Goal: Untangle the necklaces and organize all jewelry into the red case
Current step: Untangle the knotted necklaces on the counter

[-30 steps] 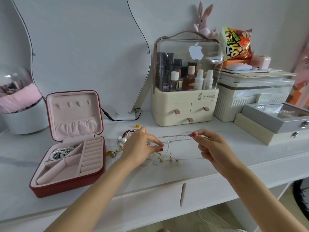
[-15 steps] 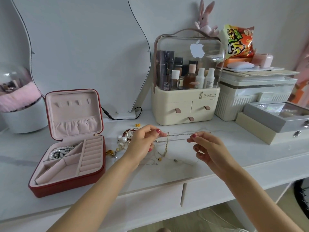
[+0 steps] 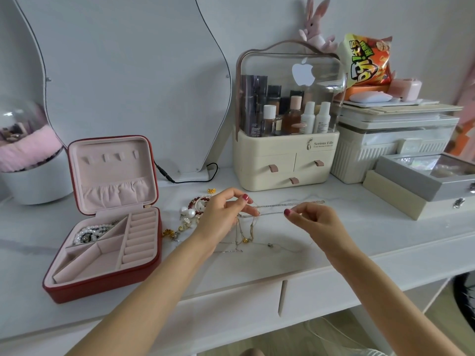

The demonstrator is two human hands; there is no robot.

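The red case (image 3: 102,283) lies open at the left of the white dresser top, pink inside, with a pearl piece (image 3: 91,232) in its back left compartment. Just right of the case, my left hand (image 3: 223,214) pinches thin silver chains (image 3: 272,210). My right hand (image 3: 316,222) pinches the same chains a short way to the right, and they run taut between both hands. More tangled chains with small gold pendants (image 3: 244,235) hang from my left hand onto the top. A red bead bracelet (image 3: 196,201), pearls (image 3: 189,213) and gold bits (image 3: 168,232) lie behind my left hand.
A cream cosmetics organizer (image 3: 282,160) stands behind the hands. White storage boxes (image 3: 385,150) and a grey box (image 3: 424,178) fill the right side. A wavy mirror (image 3: 128,73) with a black cable (image 3: 190,176) stands at the back, a white tub (image 3: 33,183) at far left.
My right hand has moved left along the chains, closer to my left hand. The left hand has lifted slightly, and the dangling chains now bunch beneath it.
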